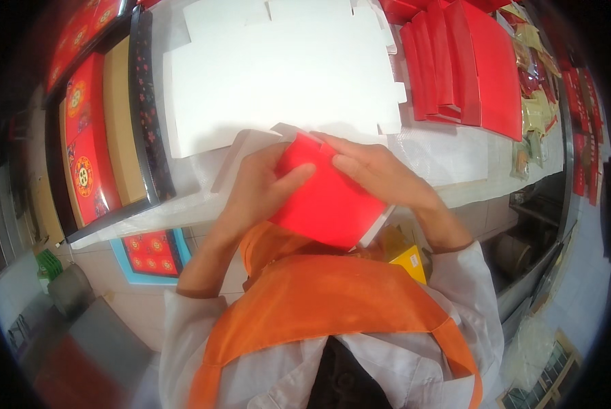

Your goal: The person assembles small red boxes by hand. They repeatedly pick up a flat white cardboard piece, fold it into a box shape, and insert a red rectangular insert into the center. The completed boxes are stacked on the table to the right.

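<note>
Both my hands grip a red cardboard box [336, 208] with white inner faces, tilted in front of my orange apron. My left hand [261, 184] wraps its left side, the thumb lying on the red face. My right hand [380, 170] closes on its upper right edge, thumb near the top flap; some of its fingers are hidden behind the card. White flaps stick out at the box's top and lower right. Just beyond my hands lies a stack of flat white die-cut card sheets [285, 82] on the table.
Several formed red boxes [486, 82] stand at the back right, beside small packaged goods [537, 109]. On the left, a black-edged open carton [125, 123] holds red patterned boxes [84, 157]. Below the table are a blue-edged tray [125, 262] and a yellow box [409, 262].
</note>
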`<state>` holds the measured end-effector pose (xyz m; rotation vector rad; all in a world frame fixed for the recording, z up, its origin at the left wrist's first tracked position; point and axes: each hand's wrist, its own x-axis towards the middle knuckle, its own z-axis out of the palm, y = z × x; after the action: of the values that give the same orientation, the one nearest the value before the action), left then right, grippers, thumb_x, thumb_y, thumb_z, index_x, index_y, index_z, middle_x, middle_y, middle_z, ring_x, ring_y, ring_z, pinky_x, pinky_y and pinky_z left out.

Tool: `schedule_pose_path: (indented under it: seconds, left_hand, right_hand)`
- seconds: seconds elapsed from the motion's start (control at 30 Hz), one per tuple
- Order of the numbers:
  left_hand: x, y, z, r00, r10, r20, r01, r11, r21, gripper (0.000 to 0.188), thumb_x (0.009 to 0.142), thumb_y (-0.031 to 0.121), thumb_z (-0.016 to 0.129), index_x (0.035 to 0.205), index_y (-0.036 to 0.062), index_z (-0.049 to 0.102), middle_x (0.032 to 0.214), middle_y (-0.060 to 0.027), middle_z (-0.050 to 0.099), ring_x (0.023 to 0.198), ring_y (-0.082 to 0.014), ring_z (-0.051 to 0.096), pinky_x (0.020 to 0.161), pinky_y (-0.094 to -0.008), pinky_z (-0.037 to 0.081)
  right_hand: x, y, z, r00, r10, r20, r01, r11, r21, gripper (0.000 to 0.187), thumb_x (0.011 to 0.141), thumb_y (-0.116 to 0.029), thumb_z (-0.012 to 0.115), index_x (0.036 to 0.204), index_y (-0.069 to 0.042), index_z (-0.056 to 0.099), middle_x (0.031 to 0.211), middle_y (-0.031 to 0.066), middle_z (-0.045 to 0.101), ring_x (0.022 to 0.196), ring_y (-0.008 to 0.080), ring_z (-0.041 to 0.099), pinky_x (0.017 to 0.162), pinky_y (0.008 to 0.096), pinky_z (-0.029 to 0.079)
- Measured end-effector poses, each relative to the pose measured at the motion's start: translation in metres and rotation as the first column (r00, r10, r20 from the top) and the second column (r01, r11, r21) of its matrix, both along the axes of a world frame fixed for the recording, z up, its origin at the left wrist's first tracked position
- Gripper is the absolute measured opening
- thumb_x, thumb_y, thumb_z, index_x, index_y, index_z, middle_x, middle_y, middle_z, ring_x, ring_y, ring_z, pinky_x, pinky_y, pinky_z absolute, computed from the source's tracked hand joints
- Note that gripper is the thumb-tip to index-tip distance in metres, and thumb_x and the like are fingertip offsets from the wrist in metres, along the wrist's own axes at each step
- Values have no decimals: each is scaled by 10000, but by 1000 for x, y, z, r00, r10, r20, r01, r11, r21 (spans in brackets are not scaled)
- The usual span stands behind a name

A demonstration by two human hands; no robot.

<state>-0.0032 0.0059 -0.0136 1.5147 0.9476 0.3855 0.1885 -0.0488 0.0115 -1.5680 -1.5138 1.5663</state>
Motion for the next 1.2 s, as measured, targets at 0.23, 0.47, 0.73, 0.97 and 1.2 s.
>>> schedule_pose_path:
  seconds: [0.23,0.47,0.73,0.97,1.2]
  left_hand:
    - [1,0,5,1000,-11,25,13,994,-110,278,790,178,587,971,-33,581,829,-107,623,753,-149,585,677,-261,464]
    - [0,-2,0,999,1,49,5,994,-113,248,788,161,590,952,-25,592,829,-95,620,752,-135,574,680,-251,460]
    - [-4,6,9,994,86,73,-74,986,-150,190,795,136,597,918,-9,607,810,-59,623,722,-105,569,665,-234,465]
    - [-13,21,24,997,30,74,-19,989,-144,192,795,151,616,932,17,624,796,-41,632,695,-100,583,640,-216,478]
    - [-29,72,47,993,33,-116,-16,989,146,283,787,256,624,963,34,603,794,-85,632,680,-172,611,647,-246,494]
  right_hand:
    - [-4,-4,-7,1000,2,19,-5,992,128,373,902,-174,363,1251,-51,414,1167,162,521,1047,274,519,895,310,393]
    - [-7,-7,-6,999,32,34,-36,990,136,363,901,-171,374,1243,-58,415,1153,153,528,1023,325,522,874,343,418]
    - [4,-2,5,996,94,1,-94,994,60,380,900,-158,365,1262,-44,394,1218,154,480,1094,272,482,928,303,370]
    - [7,-6,4,989,144,-45,-133,972,195,447,886,-207,388,1290,-21,349,1285,148,413,1149,242,432,956,295,335]
    - [15,-11,6,984,120,-132,-111,991,73,644,842,-267,494,1363,-47,186,1281,169,384,1137,240,424,941,312,348]
